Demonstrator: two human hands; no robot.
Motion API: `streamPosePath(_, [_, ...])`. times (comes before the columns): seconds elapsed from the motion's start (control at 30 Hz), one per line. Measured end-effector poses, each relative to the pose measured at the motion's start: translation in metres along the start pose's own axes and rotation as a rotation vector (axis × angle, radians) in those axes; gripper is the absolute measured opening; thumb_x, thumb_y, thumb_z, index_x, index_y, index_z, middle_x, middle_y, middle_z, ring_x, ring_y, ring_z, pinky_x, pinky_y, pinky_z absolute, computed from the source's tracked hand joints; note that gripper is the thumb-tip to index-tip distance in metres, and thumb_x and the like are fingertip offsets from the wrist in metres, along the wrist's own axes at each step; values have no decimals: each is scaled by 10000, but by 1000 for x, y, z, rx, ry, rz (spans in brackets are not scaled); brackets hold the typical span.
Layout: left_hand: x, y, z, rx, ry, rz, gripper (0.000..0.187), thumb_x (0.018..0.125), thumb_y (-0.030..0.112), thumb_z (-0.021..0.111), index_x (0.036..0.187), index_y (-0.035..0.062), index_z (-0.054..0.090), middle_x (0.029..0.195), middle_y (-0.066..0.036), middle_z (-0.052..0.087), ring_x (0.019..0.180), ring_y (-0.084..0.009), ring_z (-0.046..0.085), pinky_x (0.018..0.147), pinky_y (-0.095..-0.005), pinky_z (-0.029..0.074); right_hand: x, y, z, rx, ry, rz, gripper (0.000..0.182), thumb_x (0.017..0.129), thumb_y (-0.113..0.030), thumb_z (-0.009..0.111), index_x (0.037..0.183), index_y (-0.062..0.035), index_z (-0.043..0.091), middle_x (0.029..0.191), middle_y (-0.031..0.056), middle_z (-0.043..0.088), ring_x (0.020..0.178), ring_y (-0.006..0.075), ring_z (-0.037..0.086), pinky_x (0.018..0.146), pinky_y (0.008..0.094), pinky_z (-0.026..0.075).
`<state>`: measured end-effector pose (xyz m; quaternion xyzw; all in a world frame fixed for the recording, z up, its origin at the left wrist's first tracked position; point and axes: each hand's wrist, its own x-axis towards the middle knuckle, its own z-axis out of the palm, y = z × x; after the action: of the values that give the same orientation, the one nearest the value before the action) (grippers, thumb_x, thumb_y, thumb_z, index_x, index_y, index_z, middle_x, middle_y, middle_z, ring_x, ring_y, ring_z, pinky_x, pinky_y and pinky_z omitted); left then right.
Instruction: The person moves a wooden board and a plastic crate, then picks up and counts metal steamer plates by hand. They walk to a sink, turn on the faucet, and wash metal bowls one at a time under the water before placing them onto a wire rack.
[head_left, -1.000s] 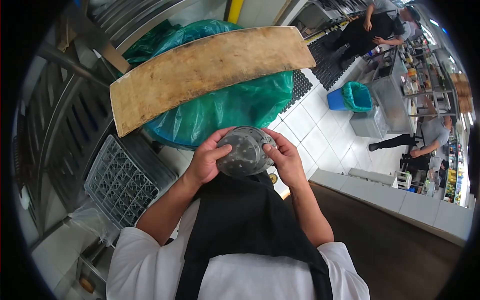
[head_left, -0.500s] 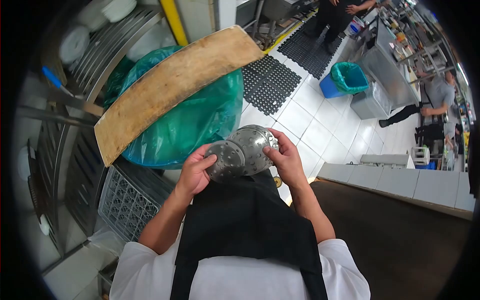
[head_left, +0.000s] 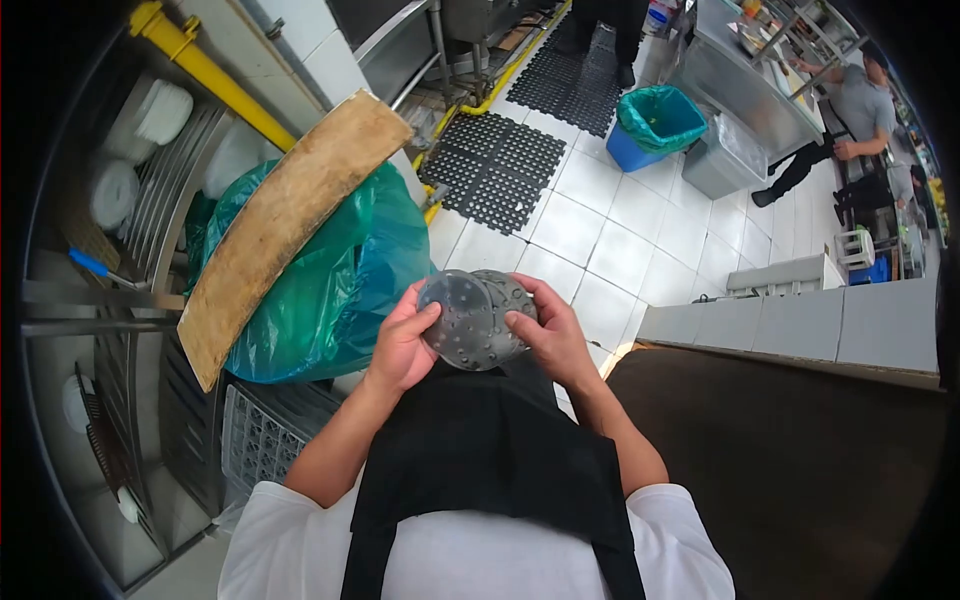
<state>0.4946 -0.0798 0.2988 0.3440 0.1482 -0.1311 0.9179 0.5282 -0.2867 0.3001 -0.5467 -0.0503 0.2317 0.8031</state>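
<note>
Two round grey perforated discs are held in front of my black apron [head_left: 490, 440]. The nearer disc [head_left: 458, 312], dotted with small holes or bumps, is pinched at its left edge by my left hand [head_left: 402, 338], thumb on its face. Behind it and to the right, largely covered, lies the second disc [head_left: 518, 300]. My right hand [head_left: 552, 328] grips that one at its right side, thumb on the front and fingers round the far edge. The discs overlap over much of their area.
A long wooden board [head_left: 290, 220] lies across a large bin with a green bag [head_left: 385, 250] at left. Metal shelving [head_left: 180, 180] and a plastic rack [head_left: 255, 440] stand beside it. Ahead are black mats [head_left: 490, 170], a blue bin [head_left: 635, 150] and people; at right, a dark brown surface [head_left: 760, 460].
The discs have slid closer together, so the nearer one covers more of the other. My head view has turned, shifting the bin and board.
</note>
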Motion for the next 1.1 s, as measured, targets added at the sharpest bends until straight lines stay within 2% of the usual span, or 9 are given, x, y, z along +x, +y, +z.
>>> streamPosePath(0.27, [37,-15,21,226,-146,-256,537,930,55,430,1427,46,228,1324,-128,419,1191,-255,486,1005,-436,417,3,-14,-28,-95,-27,-10,586,867,-169,654,1363,-27,378,1015,51,566,891,110,554,779,261,481])
streamPosePath(0.47, [84,-26,38,-24,-281,-399,485,976,313,402,1353,17,331,1273,-149,482,1179,-269,500,999,-438,420,3,-34,-55,21,-34,171,681,845,-226,686,1411,-81,335,981,45,540,857,100,538,691,256,495])
streamPosePath(0.53, [103,-24,55,-8,-411,-492,585,960,497,368,1305,25,382,1257,-154,494,1175,-265,501,1003,-433,416,9,-35,-64,-10,-30,163,742,819,-253,713,1425,-98,315,1035,59,538,896,123,544,707,267,502])
streamPosePath(0.63, [139,-32,58,37,-407,-533,661,918,593,378,1281,41,396,1228,-123,524,1152,-287,504,992,-455,402,27,-46,-69,-199,10,88,814,779,-293,748,1438,-134,297,1108,91,518,957,178,551,725,297,512])
streamPosePath(0.73, [168,-26,74,48,-419,-592,665,891,599,440,1253,41,443,1207,-118,543,1154,-275,506,968,-435,435,50,-67,-73,-507,44,128,868,742,-308,773,1445,-164,285,1202,134,477,1004,232,550,761,334,518])
streamPosePath(0.83, [196,-20,81,-1,-389,-663,552,900,495,516,1220,49,464,1175,-119,533,1156,-244,495,967,-400,454,72,-84,-80,-596,66,151,893,724,-304,785,1448,-185,275,1269,158,439,1041,262,541,801,358,519])
streamPosePath(0.97, [238,-20,80,-199,-471,-693,397,886,298,565,1200,64,496,1137,-115,552,1070,-235,546,930,-408,482,94,-91,-97,-500,122,139,897,723,-268,790,1447,-171,268,1325,154,403,1074,268,532,846,372,508])
streamPosePath(1.07, [259,-23,86,-176,-408,-731,466,865,236,531,1298,80,458,1197,-127,566,1130,-293,537,972,-465,449,104,-93,-110,-387,135,141,917,750,-196,769,1466,-125,201,1384,155,341,1199,264,448,916,380,471])
streamPosePath(1.1, [259,-17,100,28,-364,-678,495,874,251,523,1328,80,425,1204,-117,557,1125,-260,541,957,-438,456,104,-86,-118,-394,115,129,964,744,-205,775,1473,-86,156,1424,164,303,1257,266,393,970,376,430])
